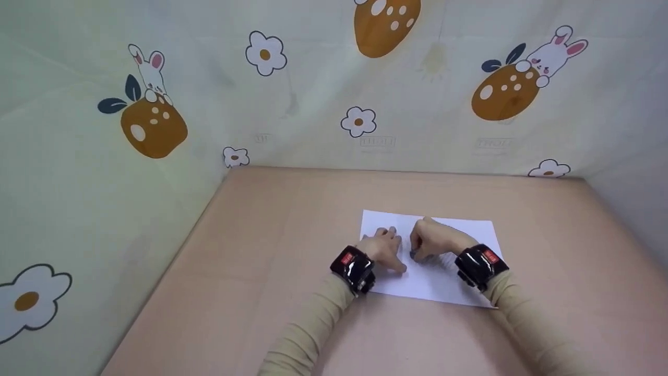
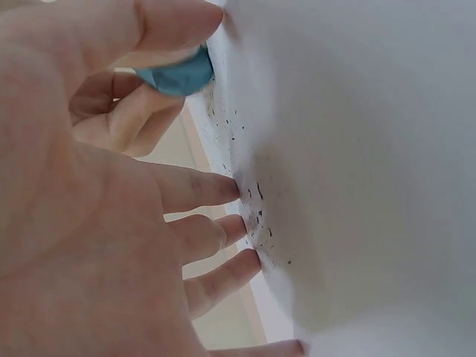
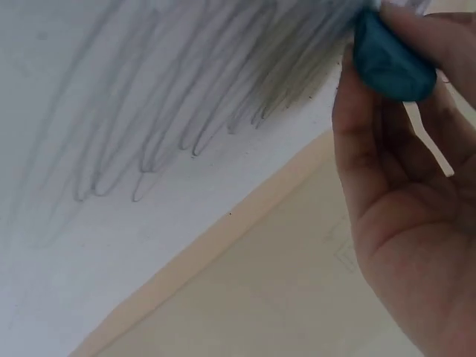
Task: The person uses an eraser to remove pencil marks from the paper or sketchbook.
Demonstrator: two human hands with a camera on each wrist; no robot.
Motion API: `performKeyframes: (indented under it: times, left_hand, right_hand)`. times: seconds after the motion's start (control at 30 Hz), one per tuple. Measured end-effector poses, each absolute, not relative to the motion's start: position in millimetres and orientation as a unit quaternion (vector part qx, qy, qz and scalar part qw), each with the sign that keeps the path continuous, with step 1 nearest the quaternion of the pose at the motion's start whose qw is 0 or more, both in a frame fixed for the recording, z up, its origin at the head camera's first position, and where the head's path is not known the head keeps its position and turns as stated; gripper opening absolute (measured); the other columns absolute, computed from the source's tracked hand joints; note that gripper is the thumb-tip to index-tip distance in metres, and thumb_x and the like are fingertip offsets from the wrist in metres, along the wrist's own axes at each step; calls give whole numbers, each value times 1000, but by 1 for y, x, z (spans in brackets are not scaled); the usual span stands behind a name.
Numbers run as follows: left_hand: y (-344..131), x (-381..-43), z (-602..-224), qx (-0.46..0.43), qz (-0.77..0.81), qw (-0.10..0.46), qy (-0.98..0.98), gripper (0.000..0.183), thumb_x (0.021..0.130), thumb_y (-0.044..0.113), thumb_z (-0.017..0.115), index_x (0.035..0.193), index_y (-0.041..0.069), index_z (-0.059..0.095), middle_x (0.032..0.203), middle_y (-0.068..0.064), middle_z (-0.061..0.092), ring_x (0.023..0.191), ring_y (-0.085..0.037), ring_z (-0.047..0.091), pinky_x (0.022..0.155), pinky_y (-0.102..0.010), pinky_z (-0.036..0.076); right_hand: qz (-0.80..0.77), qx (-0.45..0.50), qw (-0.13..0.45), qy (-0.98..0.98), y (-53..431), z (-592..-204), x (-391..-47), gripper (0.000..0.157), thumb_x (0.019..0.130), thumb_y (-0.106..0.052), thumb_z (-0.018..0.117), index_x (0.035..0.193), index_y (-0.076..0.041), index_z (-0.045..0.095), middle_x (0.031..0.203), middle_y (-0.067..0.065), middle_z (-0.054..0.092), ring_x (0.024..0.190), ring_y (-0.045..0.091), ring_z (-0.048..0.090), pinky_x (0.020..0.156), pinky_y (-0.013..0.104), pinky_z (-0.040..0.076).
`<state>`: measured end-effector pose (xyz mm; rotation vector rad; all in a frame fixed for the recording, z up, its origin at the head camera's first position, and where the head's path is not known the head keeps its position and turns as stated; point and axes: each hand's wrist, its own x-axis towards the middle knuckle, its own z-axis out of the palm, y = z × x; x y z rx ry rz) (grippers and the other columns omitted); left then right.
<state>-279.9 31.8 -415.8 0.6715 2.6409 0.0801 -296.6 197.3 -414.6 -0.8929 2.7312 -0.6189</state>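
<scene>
A white sheet of paper (image 1: 425, 284) lies on the table. My left hand (image 1: 383, 249) rests on its left part, fingers spread and fingertips touching the sheet. Toward the middle of the paper, my right hand (image 1: 437, 240) pinches a rounded teal eraser (image 3: 390, 63) between thumb and fingers. The eraser is against the paper, at the edge of grey pencil scribbles (image 3: 149, 141) that look smudged near it. Dark crumbs (image 2: 260, 216) lie on the sheet by the left fingertips. In the head view the right hand covers most of the eraser.
The light brown tabletop (image 1: 250, 250) extends around the paper. A pale cloth printed with rabbits, fruit and flowers (image 1: 265, 54) hangs behind the table and along its sides. Each wrist wears a black camera band (image 1: 354, 269).
</scene>
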Motion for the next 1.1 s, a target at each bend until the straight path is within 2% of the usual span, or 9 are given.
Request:
performKeyframes:
  times: [0.07, 0.2, 0.4, 0.57, 0.77, 0.97, 1.1]
  left_hand:
    - [33, -280, -415, 241, 28, 204, 948, 79, 84, 50, 61, 148, 15, 33, 161, -4, 18, 147, -21, 18, 115, -55, 27]
    - [34, -281, -414, 239, 24, 202, 950, 80, 83, 51, 61, 149, 15, 32, 160, -3, 19, 147, -21, 19, 115, -55, 28]
    - [35, -280, -418, 235, 25, 195, 952, 76, 82, 51, 63, 144, 14, 40, 159, -3, 23, 145, -21, 23, 112, -54, 33]
    - [34, -280, -418, 233, 26, 196, 952, 79, 82, 51, 64, 146, 15, 37, 159, -3, 23, 145, -21, 23, 112, -52, 33]
    - [33, -280, -418, 238, 30, 198, 950, 79, 82, 51, 63, 146, 14, 36, 159, -4, 22, 145, -21, 23, 112, -53, 33]
    - [33, -280, -417, 231, 32, 197, 952, 80, 82, 51, 63, 147, 15, 35, 160, -4, 21, 146, -21, 22, 113, -53, 31]
    - [32, -280, -417, 239, 35, 199, 950, 78, 82, 50, 63, 146, 13, 37, 159, -6, 22, 145, -23, 23, 112, -54, 32]
  right_hand:
    - [-217, -296, 93, 925, 198, -414, -298, 6, 67, 1, 75, 67, -3, 72, 60, 5, 68, 51, 3, 51, 49, 17, 46]
    - [-223, -298, 38, 927, 200, -419, -301, 3, 69, 0, 74, 69, -2, 72, 64, 7, 69, 57, 4, 51, 55, 17, 46]
    - [-217, -305, 93, 923, 202, -417, -298, 6, 63, 0, 76, 65, -3, 71, 59, 4, 66, 53, 2, 49, 50, 16, 43]
    - [-237, -299, 42, 923, 204, -425, -304, 5, 68, -2, 76, 71, -2, 73, 68, 8, 70, 58, 3, 51, 55, 16, 46]
    - [-211, -312, 96, 921, 205, -416, -300, 8, 63, 1, 77, 69, -1, 72, 65, 7, 69, 54, 3, 52, 51, 17, 47]
    - [-209, -321, 65, 921, 202, -415, -297, 7, 65, 2, 77, 70, -1, 72, 66, 7, 69, 56, 2, 51, 54, 15, 46]
    - [-201, -336, 94, 915, 200, -415, -292, 8, 63, 4, 74, 65, -3, 70, 60, 4, 66, 51, 1, 49, 48, 15, 44]
